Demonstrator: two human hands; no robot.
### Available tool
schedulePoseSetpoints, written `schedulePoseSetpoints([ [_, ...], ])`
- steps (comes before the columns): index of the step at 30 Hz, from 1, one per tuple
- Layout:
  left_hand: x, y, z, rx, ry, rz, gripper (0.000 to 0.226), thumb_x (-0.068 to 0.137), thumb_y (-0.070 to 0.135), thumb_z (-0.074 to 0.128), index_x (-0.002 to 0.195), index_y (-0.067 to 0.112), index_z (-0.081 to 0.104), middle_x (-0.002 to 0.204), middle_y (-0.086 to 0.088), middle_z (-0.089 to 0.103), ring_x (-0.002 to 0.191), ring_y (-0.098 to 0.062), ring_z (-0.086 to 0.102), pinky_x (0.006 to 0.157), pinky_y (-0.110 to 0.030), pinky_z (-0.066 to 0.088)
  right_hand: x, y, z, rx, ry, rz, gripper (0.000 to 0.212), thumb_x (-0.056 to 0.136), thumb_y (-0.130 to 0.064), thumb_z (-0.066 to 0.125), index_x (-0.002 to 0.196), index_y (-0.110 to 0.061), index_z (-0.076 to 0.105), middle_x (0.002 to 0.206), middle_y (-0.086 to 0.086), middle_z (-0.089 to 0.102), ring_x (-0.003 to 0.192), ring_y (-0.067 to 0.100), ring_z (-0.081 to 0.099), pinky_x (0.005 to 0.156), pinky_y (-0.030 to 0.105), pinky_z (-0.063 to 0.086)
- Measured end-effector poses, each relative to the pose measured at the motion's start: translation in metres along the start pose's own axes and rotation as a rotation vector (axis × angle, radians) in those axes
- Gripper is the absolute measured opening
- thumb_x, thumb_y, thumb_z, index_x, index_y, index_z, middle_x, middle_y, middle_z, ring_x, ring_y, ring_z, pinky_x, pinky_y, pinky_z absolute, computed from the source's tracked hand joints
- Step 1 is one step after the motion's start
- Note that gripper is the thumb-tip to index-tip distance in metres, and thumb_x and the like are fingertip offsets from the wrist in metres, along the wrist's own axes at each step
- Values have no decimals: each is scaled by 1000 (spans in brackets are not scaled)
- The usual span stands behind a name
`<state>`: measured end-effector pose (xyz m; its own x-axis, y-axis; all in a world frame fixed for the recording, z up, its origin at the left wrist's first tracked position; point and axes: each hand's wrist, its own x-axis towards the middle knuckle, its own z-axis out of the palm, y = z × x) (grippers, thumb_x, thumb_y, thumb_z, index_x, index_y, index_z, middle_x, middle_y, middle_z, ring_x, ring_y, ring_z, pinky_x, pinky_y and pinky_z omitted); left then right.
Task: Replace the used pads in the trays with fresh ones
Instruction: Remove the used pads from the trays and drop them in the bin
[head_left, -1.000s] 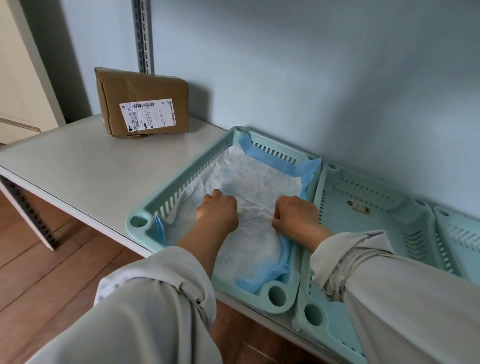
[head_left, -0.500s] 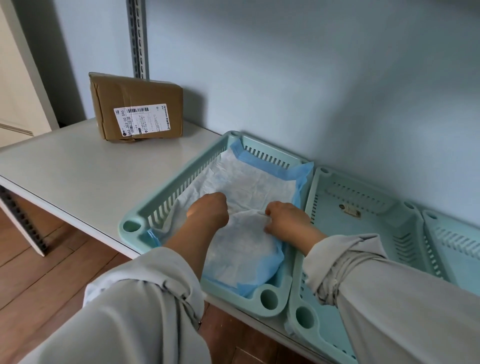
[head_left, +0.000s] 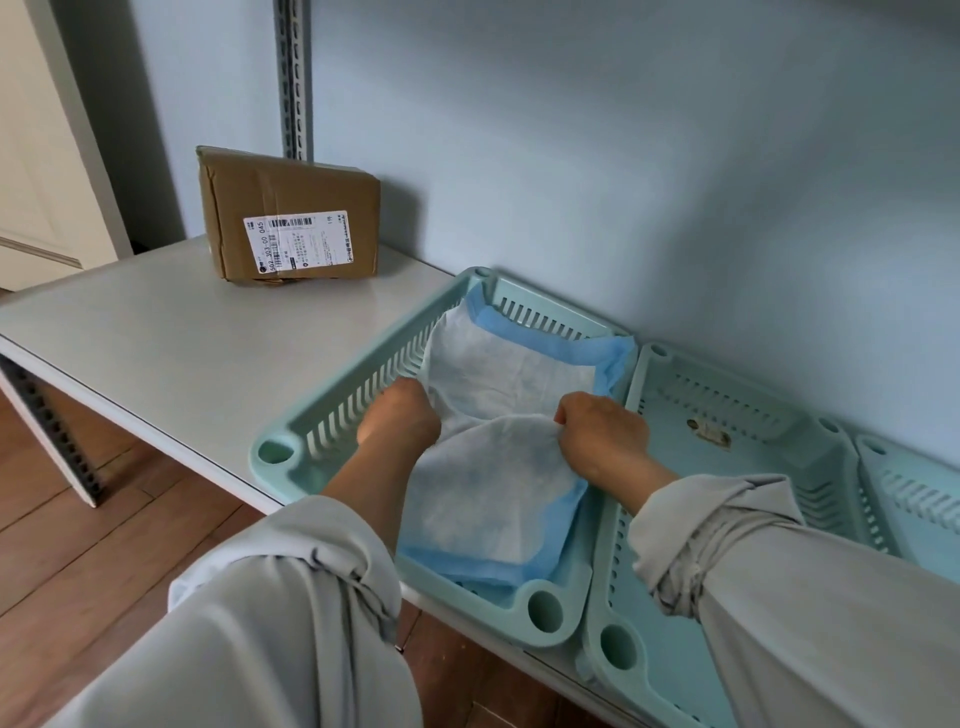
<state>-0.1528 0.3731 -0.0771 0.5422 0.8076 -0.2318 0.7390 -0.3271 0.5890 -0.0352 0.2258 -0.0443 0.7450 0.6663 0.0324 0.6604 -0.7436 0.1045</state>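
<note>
A white pad with a blue border (head_left: 498, 379) lies in the left mint-green tray (head_left: 358, 395) on the shelf. Its middle is gathered up into a raised fold. My left hand (head_left: 402, 415) grips the pad near the tray's left wall. My right hand (head_left: 605, 439) pinches the top of the fold on the right. The near half of the pad hangs folded below my hands and its far edge still lines the tray's back wall. The middle tray (head_left: 737, 405) to the right holds no pad.
A taped cardboard box with a shipping label (head_left: 288, 215) stands at the back left of the grey shelf (head_left: 171, 343). A third tray (head_left: 914, 483) sits at the far right edge. The blue wall is right behind the trays. Wooden floor lies below the shelf.
Both hands have pulled the flat pad up from the tray floor, bunching its middle into a raised fold. The pad's edges have drawn inward.
</note>
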Motion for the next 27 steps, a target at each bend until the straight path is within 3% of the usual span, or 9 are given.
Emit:
schedulePoseSetpoints([
  [4,-2,1,-5,-71,-5,14,32,90,29,53,107,1,60,113,-21,64,105,-35,61,87,-40,49,-5,-9,-2,33,6,-167,43,90,-13,42,131,-23,51,133,4,52,123,25,46,99,38,37],
  [6,-2,4,-12,-94,29,7,33,91,31,52,101,2,62,106,-20,67,100,-35,63,86,-40,50,-6,-19,-3,133,-104,-223,46,93,-17,43,138,-26,44,142,2,45,130,24,41,104,37,35],
  [9,-2,7,-25,-181,55,14,29,95,26,46,98,3,62,70,-12,68,83,-28,70,85,-36,52,-6,-30,1,138,-269,-182,39,94,-24,46,134,-29,48,139,3,49,125,25,48,100,36,40],
  [12,-3,8,-36,-411,59,-8,22,99,18,40,96,3,55,47,-5,58,48,-21,65,55,-25,48,-6,-29,-1,106,-237,-113,27,92,-22,52,118,-26,59,125,4,57,113,25,56,91,35,45],
  [14,-4,8,-43,-615,49,-33,20,100,13,35,96,3,52,59,-9,56,28,-12,56,36,-14,38,-7,-29,-3,81,-218,-87,26,91,-21,51,116,-22,59,122,6,58,109,26,57,89,35,46],
  [16,-8,8,-48,-718,8,-38,24,101,17,36,92,4,54,67,-10,54,26,-10,54,30,-11,32,-7,-30,-4,120,-191,-84,28,92,-24,50,118,-21,58,123,7,58,110,27,57,88,34,45],
  [19,-18,2,-49,-580,-106,21,40,93,40,54,76,5,55,50,-6,58,27,-9,52,33,-13,37,-7,-39,-6,332,-135,-150,38,92,-29,52,129,-24,52,133,3,55,119,24,53,95,33,43],
  [22,-22,-5,-45,-451,-142,45,33,91,28,61,68,6,56,36,0,56,25,-6,50,33,-13,37,-8,-53,-10,388,-148,-231,51,92,-33,56,140,-23,43,144,0,47,131,22,44,105,33,36],
  [27,-32,6,-54,-700,-193,40,21,98,22,50,99,2,54,82,-17,64,33,-9,60,33,-15,46,-11,-62,-9,425,-178,-255,39,87,-22,57,126,-22,54,127,3,58,114,25,54,89,34,43],
])
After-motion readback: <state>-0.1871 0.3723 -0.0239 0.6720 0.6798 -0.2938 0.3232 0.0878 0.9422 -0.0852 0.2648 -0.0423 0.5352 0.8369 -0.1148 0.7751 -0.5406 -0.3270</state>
